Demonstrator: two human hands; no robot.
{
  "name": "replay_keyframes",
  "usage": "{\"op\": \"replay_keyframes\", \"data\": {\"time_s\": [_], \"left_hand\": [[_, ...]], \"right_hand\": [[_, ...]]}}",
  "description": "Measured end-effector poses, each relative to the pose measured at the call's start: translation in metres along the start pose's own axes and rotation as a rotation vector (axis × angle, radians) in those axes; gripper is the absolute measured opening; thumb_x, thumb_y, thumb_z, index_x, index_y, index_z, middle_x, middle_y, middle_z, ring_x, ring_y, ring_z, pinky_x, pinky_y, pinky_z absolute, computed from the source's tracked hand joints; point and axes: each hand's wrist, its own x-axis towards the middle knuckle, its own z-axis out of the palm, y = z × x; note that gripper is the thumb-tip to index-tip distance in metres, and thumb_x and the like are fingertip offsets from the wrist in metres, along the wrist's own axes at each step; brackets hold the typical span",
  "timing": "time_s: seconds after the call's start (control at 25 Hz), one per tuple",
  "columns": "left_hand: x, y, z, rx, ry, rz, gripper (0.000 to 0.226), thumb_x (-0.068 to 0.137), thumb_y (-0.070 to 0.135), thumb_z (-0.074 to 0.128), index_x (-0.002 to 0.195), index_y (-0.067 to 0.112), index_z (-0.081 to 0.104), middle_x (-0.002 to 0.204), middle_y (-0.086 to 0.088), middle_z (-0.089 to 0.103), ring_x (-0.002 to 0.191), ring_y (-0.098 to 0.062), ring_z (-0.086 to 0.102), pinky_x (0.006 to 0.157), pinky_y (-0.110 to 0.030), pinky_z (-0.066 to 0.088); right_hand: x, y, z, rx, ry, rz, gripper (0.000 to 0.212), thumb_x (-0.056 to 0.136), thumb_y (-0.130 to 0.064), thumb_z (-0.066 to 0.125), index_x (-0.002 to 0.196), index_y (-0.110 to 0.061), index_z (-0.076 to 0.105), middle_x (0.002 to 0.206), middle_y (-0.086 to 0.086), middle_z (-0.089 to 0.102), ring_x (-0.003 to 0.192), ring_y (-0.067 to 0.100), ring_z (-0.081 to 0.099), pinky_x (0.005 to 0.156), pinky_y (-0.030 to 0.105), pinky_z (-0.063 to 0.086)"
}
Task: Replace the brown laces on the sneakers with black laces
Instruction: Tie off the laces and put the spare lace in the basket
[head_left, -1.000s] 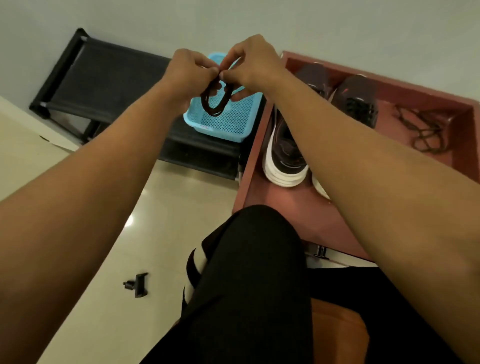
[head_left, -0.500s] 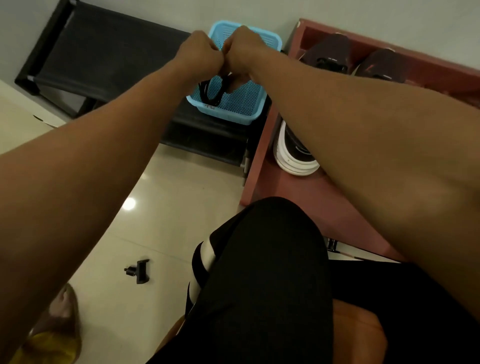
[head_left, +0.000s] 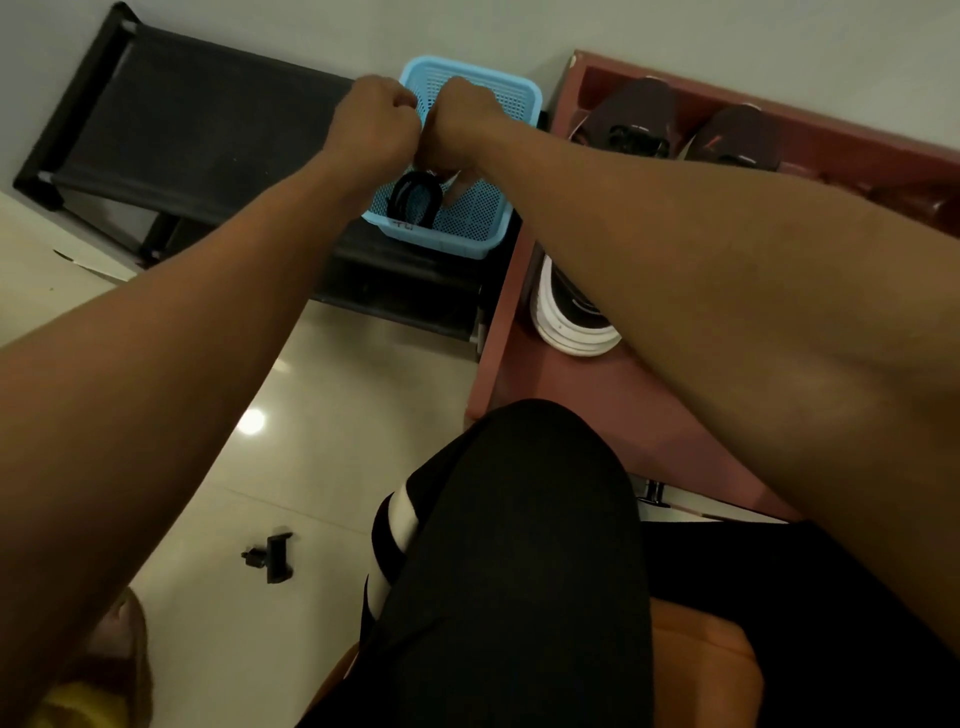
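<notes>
Left grip (head_left: 371, 124) and right grip (head_left: 460, 127), knuckles touching, pinch the coiled black lace (head_left: 413, 200) hanging upright inside the light-blue mesh basket (head_left: 470, 70); dark maroon white-soled sneakers (head_left: 631, 119) lie rightward, nearer the right grip.

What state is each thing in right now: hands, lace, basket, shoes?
Left hand: curled, gripping the black lace bundle.
Right hand: curled, gripping the same bundle.
Black lace bundle: coiled, hanging over the blue basket.
Blue basket: upright on black rack.
Sneakers: upright on red tray, partly hidden.
</notes>
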Motion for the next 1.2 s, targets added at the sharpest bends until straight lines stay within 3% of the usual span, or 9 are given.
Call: {"op": "replay_keyframes", "data": {"time_s": [0.12,0.24,0.4,0.6,0.72,0.84,0.92,1.08,1.2], "left_hand": [[-0.006,0.006,-0.001,-0.02,0.006,0.013,0.028,0.097,0.001,0.041,0.102,0.016,0.065,0.105,-0.005,0.061,0.097,-0.016,0.056,0.084,-0.029,0.048],[-0.014,0.014,-0.001,-0.054,0.013,0.023,0.036,0.099,0.007,0.044,0.125,0.011,0.069,0.114,-0.001,0.066,0.104,-0.015,0.06,0.094,-0.032,0.05],[-0.036,0.053,0.016,-0.173,-0.007,0.094,0.044,0.095,0.021,0.045,0.133,0.017,0.067,0.128,0.0,0.069,0.118,-0.016,0.065,0.105,-0.042,0.054],[-0.089,0.15,0.078,-0.262,-0.037,0.386,0.034,0.102,0.017,0.051,0.132,0.016,0.068,0.126,0.003,0.072,0.116,-0.008,0.065,0.106,-0.023,0.048],[-0.116,0.198,0.115,-0.287,-0.131,0.491,0.034,0.104,0.017,0.052,0.136,0.017,0.064,0.133,0.006,0.069,0.121,-0.004,0.062,0.107,-0.018,0.045],[-0.134,0.219,0.145,-0.279,-0.184,0.52,0.034,0.105,0.019,0.053,0.137,0.019,0.064,0.133,0.009,0.068,0.121,-0.002,0.062,0.104,-0.013,0.044],[-0.136,0.224,0.159,-0.259,-0.189,0.517,0.032,0.105,0.019,0.053,0.135,0.02,0.065,0.13,0.011,0.069,0.118,0.0,0.063,0.096,-0.004,0.042],[-0.127,0.233,0.191,-0.17,-0.22,0.529,0.031,0.105,0.017,0.052,0.132,0.017,0.066,0.128,0.007,0.069,0.113,-0.003,0.064,0.088,0.0,0.04],[-0.107,0.242,0.229,0.036,-0.263,0.576,0.032,0.103,0.013,0.053,0.133,0.015,0.067,0.134,0.0,0.068,0.12,-0.013,0.063,0.096,-0.011,0.041]], "right_hand": [[-0.017,0.002,-0.017,0.124,0.025,-0.022,0.054,0.089,-0.006,0.083,0.138,-0.001,0.06,0.114,0.018,0.071,0.078,0.024,0.079,0.053,0.036,0.064],[-0.059,0.011,-0.052,0.234,0.083,-0.083,0.028,0.09,-0.01,0.082,0.115,-0.001,0.074,0.103,0.015,0.075,0.081,0.02,0.079,0.059,0.033,0.065],[-0.135,0.066,-0.1,0.471,0.292,-0.12,0.009,0.09,-0.016,0.081,0.098,-0.013,0.081,0.092,0.006,0.079,0.084,0.018,0.079,0.07,0.032,0.066],[-0.234,0.157,-0.14,0.768,0.643,-0.062,0.009,0.094,-0.017,0.074,0.1,-0.018,0.08,0.094,0.003,0.08,0.091,0.013,0.077,0.083,0.035,0.066],[-0.279,0.197,-0.164,0.775,0.785,0.021,0.014,0.097,-0.023,0.073,0.108,-0.02,0.08,0.1,-0.002,0.081,0.096,0.014,0.078,0.067,0.025,0.063],[-0.301,0.229,-0.176,0.856,0.809,0.076,0.011,0.098,-0.023,0.071,0.106,-0.022,0.079,0.096,-0.002,0.081,0.089,0.012,0.08,0.085,0.057,0.064],[-0.3,0.243,-0.176,0.884,0.807,0.068,0.01,0.098,-0.02,0.071,0.105,-0.02,0.078,0.094,0.0,0.081,0.087,0.013,0.08,0.09,0.067,0.058],[-0.285,0.283,-0.183,0.727,0.906,0.126,0.015,0.094,-0.02,0.069,0.102,-0.023,0.08,0.092,-0.003,0.08,0.084,0.011,0.079,0.085,0.046,0.066],[-0.266,0.317,-0.184,0.5,0.918,0.235,0.021,0.091,-0.015,0.066,0.101,-0.026,0.082,0.093,-0.009,0.079,0.084,0.008,0.076,0.087,0.034,0.063]]}}
